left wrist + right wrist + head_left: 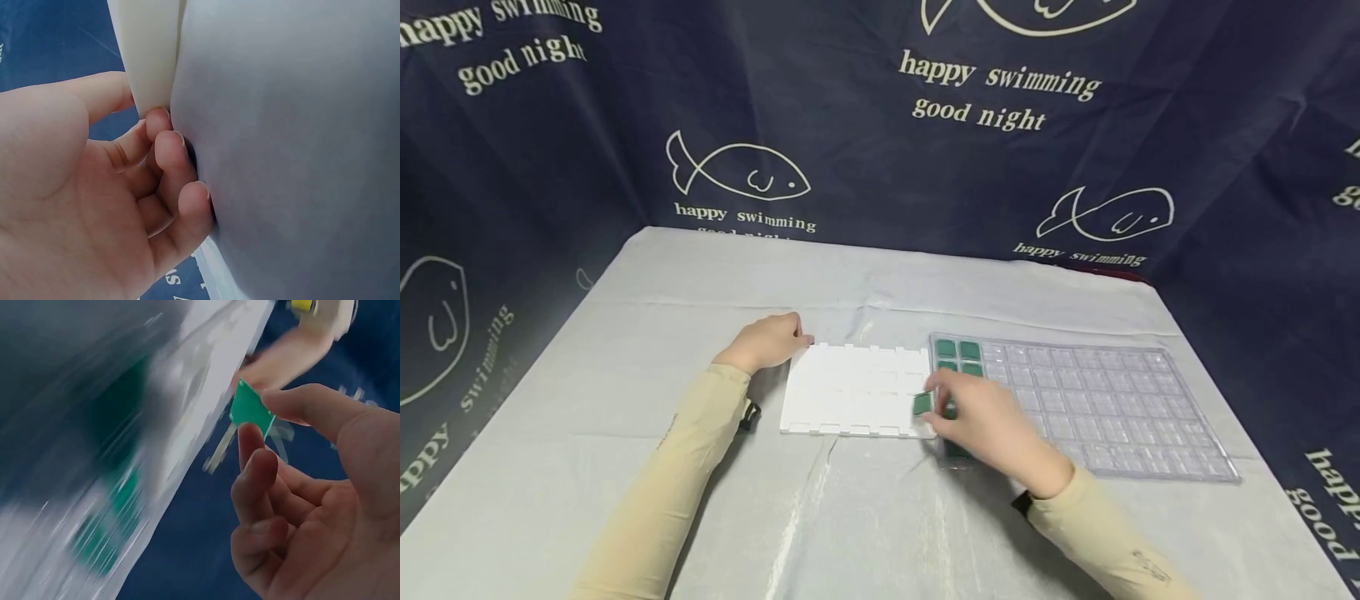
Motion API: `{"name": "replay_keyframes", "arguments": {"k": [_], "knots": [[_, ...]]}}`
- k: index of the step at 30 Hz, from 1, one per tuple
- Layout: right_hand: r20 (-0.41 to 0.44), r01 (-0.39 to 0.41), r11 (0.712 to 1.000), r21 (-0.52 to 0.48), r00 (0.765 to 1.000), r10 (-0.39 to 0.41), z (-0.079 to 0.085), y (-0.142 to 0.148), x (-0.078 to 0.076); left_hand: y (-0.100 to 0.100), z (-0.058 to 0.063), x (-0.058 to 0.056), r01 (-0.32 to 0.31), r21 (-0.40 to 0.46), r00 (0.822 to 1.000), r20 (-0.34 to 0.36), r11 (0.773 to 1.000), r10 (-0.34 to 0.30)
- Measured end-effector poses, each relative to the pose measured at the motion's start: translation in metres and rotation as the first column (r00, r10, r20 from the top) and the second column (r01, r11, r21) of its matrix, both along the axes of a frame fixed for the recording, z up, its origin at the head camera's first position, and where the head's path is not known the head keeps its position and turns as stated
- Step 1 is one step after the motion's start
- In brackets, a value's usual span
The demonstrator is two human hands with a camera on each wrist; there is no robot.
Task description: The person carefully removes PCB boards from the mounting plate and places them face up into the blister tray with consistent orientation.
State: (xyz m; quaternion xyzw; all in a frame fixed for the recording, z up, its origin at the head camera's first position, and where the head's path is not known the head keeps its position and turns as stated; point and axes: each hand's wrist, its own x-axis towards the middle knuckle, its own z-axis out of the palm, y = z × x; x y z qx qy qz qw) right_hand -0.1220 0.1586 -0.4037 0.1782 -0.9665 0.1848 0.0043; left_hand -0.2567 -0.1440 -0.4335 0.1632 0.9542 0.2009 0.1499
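Observation:
My left hand (767, 340) is at the far left corner of a flat white board (850, 387) with notched long edges. In the left wrist view, thumb and forefinger pinch the board's edge (150, 56), and the other fingertips touch the pale cloth. Between right thumb and fingertips, a small green square tile (250, 409) is pinched by one side. In the head view the right hand (988, 421) holds this tile over the board's right end. More green tiles (970, 350) sit in the left columns of a clear plastic tray, partly hidden by that hand.
The clear compartment tray (1105, 400) lies right of the white board, close against it. A wrinkled pale cloth (730, 517) covers the table. Dark blue fabric (865, 108) printed with fish and lettering hangs behind and at both sides.

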Motion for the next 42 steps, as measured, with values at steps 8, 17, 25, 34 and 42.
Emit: {"name": "replay_keyframes", "arguments": {"k": [8, 17, 25, 34, 42], "knots": [[0.053, 0.075, 0.997, 0.011, 0.996, -0.075, -0.006, 0.063, 0.001, -0.006, -0.003, 0.001, -0.007, 0.002, 1.000, 0.007, 1.000, 0.007], [0.067, 0.031, 0.999, 0.036, 0.997, -0.034, -0.014, 0.076, 0.003, -0.006, -0.003, 0.003, -0.019, 0.004, 1.000, 0.008, 1.000, 0.019], [0.033, 0.058, 0.997, 0.052, 0.998, -0.060, -0.028, 0.083, 0.009, -0.004, -0.010, 0.003, -0.016, 0.022, 1.000, 0.015, 1.000, 0.016], [0.026, 0.108, 0.993, 0.040, 0.994, -0.109, -0.047, 0.075, 0.007, -0.004, -0.015, 0.014, -0.056, 0.017, 0.998, -0.040, 0.998, 0.057], [-0.102, 0.140, 0.987, 0.080, 0.986, -0.131, -0.059, 0.063, 0.017, 0.007, -0.011, 0.058, -0.101, -0.074, 0.959, -0.273, 0.992, 0.077]]}}
